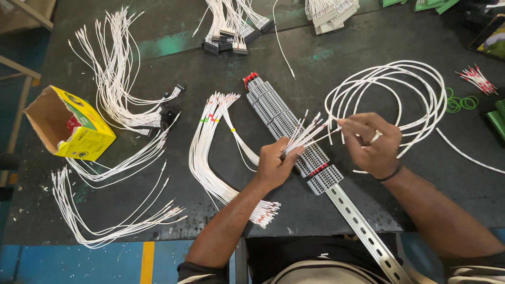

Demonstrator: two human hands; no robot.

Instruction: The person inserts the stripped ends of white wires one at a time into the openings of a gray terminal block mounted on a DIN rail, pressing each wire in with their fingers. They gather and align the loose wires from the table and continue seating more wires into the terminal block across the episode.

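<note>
Both forearms reach forward over the terminal strip (294, 134). The left hand (273, 165) closes around a fanned bunch of wires (307, 134) above the strip; the right hand (371, 144), just right of the strip, pinches one wire end (336, 122) beside the coil (400, 94).

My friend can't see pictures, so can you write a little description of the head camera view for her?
A person's left hand pinches a fan of white wire ends over a grey terminal block strip on a metal rail, while the right hand holds a coil of white wires. More white wire bundles and a yellow cardboard box lie on the dark table.
</note>
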